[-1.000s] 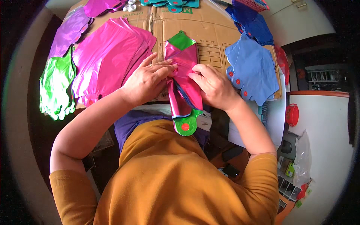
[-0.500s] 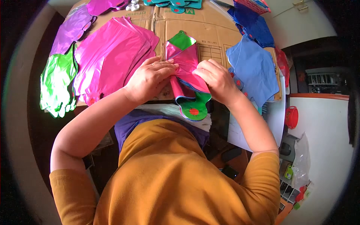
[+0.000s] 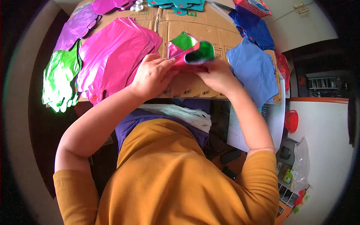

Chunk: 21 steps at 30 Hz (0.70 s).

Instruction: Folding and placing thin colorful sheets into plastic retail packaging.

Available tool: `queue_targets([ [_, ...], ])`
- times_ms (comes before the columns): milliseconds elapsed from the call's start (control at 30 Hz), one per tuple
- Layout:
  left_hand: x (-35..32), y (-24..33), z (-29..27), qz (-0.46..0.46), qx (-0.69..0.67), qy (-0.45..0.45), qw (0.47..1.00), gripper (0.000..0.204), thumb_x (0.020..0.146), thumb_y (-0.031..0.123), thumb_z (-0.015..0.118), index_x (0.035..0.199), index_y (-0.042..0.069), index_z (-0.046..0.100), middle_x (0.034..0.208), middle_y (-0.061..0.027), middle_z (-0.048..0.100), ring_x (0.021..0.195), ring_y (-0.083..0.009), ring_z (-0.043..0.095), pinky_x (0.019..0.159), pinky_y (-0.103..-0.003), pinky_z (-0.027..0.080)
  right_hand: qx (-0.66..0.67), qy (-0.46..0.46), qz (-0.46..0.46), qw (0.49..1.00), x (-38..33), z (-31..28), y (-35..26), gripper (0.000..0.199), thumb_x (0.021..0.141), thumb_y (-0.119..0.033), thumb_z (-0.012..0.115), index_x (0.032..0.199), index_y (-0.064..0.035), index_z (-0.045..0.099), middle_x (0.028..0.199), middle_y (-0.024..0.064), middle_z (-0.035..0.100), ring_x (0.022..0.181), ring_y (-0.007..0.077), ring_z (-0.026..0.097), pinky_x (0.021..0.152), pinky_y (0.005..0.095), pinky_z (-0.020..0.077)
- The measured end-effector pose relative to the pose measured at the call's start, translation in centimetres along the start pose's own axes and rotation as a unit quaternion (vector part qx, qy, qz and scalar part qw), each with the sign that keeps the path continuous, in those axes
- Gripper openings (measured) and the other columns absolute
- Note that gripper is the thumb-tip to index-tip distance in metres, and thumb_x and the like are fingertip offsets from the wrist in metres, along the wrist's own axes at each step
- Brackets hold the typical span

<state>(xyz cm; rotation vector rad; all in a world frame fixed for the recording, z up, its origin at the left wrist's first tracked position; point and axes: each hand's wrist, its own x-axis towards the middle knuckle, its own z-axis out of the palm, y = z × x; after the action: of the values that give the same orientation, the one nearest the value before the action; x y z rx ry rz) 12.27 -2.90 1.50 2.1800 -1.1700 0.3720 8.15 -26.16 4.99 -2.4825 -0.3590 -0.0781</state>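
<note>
My left hand and my right hand both grip a flat pink foil balloon with green ends, folded over so that one green end curls up on top. The hands sit close together over a brown cardboard sheet that covers the work surface. The balloon's lower part is hidden behind my fingers.
A stack of pink foil balloons lies left of my hands, with green ones and purple ones further left. Blue foil balloons lie at the right, teal ones at the top. A red round object sits at the right.
The balloon's lower green end, which hung toward my body, has been folded up and away over the rest. Both hands have shifted slightly up the cardboard.
</note>
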Motion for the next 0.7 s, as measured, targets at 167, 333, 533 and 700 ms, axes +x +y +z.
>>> queue_targets([
  [167,0.7,1.0,-0.7,-0.126,-0.033,-0.032,0.991,0.021,0.083,0.022,0.07,0.089,0.002,0.068,0.093,-0.0137,0.064,0.092,-0.0353,0.06,0.084,-0.043,0.045,0.012,-0.013,0.07,0.997,0.2,0.7,1.1,0.02,0.085,-0.022,0.068,0.088,-0.0028,0.069,0.091,0.0161,0.063,0.086,0.0331,0.062,0.078,0.0421,0.0478],
  [333,0.7,0.3,-0.2,-0.107,-0.021,0.016,0.994,0.023,0.083,0.023,0.07,0.085,0.0,0.07,0.101,-0.0159,0.063,0.095,-0.0343,0.059,0.088,-0.044,0.044,-0.042,0.035,0.112,0.992,-0.3,1.0,-1.0,0.022,0.082,-0.025,0.07,0.079,-0.0033,0.07,0.087,0.0165,0.065,0.088,0.0367,0.063,0.08,0.0479,0.0477],
  [533,1.0,1.4,-0.3,-0.171,0.031,0.003,0.985,0.026,0.084,0.028,0.068,0.084,0.002,0.073,0.11,-0.0128,0.063,0.107,-0.0323,0.055,0.095,-0.044,0.039,-0.095,0.183,0.103,0.973,-1.5,3.1,-1.5,0.02,0.079,-0.025,0.073,0.07,-0.0078,0.07,0.081,0.0116,0.065,0.081,0.0335,0.06,0.074,0.0485,0.0422],
  [700,1.2,1.5,0.0,-0.197,0.047,0.001,0.979,0.027,0.084,0.03,0.067,0.084,0.003,0.073,0.11,-0.0101,0.063,0.108,-0.0312,0.054,0.095,-0.044,0.037,-0.176,0.249,0.128,0.944,-1.6,4.7,-2.2,0.021,0.08,-0.026,0.068,0.067,-0.0094,0.066,0.078,0.008,0.062,0.081,0.0307,0.057,0.077,0.0491,0.0386],
])
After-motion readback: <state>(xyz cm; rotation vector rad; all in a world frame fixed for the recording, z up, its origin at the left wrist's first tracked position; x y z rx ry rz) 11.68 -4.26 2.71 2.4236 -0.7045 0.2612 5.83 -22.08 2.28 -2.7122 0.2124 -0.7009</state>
